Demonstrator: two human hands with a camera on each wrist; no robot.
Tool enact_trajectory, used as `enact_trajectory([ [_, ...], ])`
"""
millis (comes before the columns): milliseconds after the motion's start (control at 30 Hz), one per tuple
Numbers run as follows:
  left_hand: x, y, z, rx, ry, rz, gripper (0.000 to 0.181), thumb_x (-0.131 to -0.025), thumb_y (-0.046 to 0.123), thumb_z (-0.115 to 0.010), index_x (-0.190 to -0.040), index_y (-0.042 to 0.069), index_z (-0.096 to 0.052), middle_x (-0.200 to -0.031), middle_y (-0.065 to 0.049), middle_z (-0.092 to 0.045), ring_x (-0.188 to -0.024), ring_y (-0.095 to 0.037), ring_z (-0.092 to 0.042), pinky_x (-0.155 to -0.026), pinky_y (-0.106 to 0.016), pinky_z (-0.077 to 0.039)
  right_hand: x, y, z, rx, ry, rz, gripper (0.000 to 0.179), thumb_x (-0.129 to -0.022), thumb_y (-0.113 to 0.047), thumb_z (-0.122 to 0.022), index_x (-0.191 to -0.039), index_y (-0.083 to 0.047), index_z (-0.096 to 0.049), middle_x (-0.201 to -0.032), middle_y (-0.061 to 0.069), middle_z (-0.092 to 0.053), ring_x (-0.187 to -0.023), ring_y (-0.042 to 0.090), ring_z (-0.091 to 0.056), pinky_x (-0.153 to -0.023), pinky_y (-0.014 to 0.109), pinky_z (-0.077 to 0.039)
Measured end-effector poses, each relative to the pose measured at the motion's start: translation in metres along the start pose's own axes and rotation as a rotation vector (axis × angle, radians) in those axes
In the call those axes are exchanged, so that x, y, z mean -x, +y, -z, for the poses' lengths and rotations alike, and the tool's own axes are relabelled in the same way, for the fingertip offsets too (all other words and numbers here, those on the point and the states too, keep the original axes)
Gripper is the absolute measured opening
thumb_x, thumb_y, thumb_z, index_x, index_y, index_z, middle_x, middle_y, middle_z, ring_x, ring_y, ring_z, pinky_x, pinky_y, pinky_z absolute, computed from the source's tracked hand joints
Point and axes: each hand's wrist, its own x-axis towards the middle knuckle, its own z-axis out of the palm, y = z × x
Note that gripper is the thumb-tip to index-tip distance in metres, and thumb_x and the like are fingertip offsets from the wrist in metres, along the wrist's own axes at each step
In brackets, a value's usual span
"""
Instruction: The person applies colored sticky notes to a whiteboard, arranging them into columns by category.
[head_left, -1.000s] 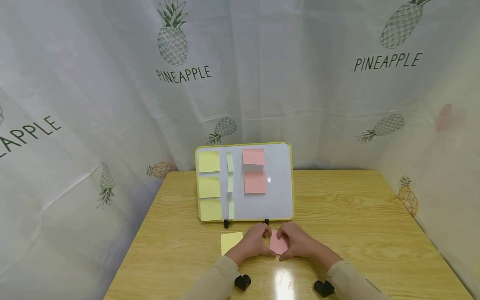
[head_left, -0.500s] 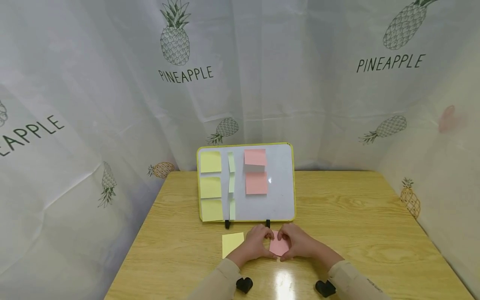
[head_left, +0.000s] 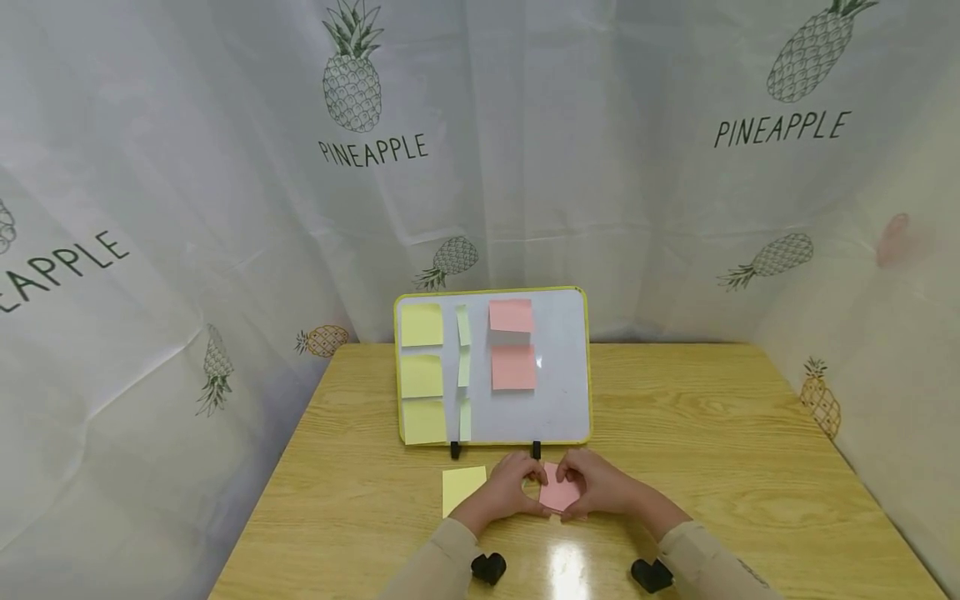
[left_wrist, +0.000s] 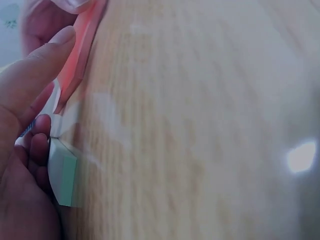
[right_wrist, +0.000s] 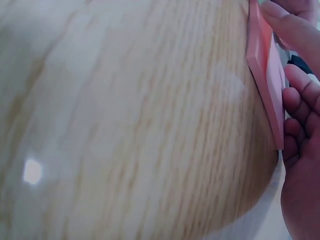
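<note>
A pad of pink sticky notes [head_left: 558, 493] lies on the table between my two hands. My left hand [head_left: 513, 487] curls round its left side, thumb tip at the near edge. From the right, my right hand [head_left: 597, 485] curls round the same pad, its thumb also at the near edge. In the right wrist view the top sheet of the pink pad [right_wrist: 262, 65] stands slightly away from the sheets below. A green sticky note pad [left_wrist: 64, 172] sits beside my left hand's curled fingers in the left wrist view. Just left of that hand lies a yellow pad [head_left: 462, 487].
Behind the hands a whiteboard [head_left: 564, 408] with a yellow frame leans on black feet [head_left: 455, 450]. It bears yellow notes [head_left: 422, 375], narrow pale green notes [head_left: 464, 367] and two pink notes [head_left: 513, 367]. A printed curtain [head_left: 570, 183] hangs behind the wooden table [head_left: 675, 400].
Both hands stay at the pink pad with only small finger movements. The near edge of its top sheet now shows slightly raised. The view has shifted a little.
</note>
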Motion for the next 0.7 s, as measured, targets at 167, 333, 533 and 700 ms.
enact_trajectory([
  [167, -0.001, 0.001, 0.002, 0.069, -0.005, 0.024, 0.033, -0.072, 0.034, -0.088, -0.091, 0.021, -0.065, -0.090, 0.011, -0.051, -0.085, -0.002, -0.045, -0.079, -0.020, -0.038, 0.000, 0.001, 0.001, -0.008, 0.001, -0.024, 0.047, -0.068, -0.038, -0.089, -0.097, -0.016, -0.059, -0.094, -0.004, -0.054, -0.086, 0.011, -0.047, -0.075, 0.027, -0.040],
  [333, 0.000, 0.003, 0.002, 0.134, 0.000, 0.069, 0.026, -0.076, 0.029, -0.085, -0.090, 0.019, -0.066, -0.090, 0.010, -0.051, -0.084, -0.004, -0.045, -0.077, -0.022, -0.039, 0.003, 0.002, 0.000, -0.003, 0.038, 0.047, 0.038, -0.072, -0.031, -0.088, -0.093, -0.015, -0.060, -0.090, -0.003, -0.055, -0.083, 0.011, -0.044, -0.070, 0.025, -0.039],
  [533, -0.001, 0.004, 0.000, 0.132, 0.016, 0.104, 0.025, -0.076, 0.030, -0.085, -0.087, 0.020, -0.065, -0.088, 0.013, -0.050, -0.083, -0.003, -0.044, -0.077, -0.022, -0.039, 0.008, 0.002, -0.002, -0.009, 0.066, 0.132, 0.020, -0.079, -0.025, -0.083, -0.080, -0.017, -0.064, -0.086, -0.002, -0.053, -0.082, 0.010, -0.043, -0.066, 0.022, -0.037],
  [700, -0.001, 0.008, 0.000, 0.086, 0.034, 0.104, 0.030, -0.072, 0.029, -0.088, -0.087, 0.020, -0.063, -0.085, 0.011, -0.049, -0.081, -0.004, -0.043, -0.076, -0.022, -0.038, 0.014, -0.002, -0.004, -0.052, 0.063, 0.088, 0.013, -0.087, -0.020, -0.075, -0.077, -0.020, -0.066, -0.091, -0.001, -0.053, -0.087, 0.011, -0.044, -0.070, 0.024, -0.040],
])
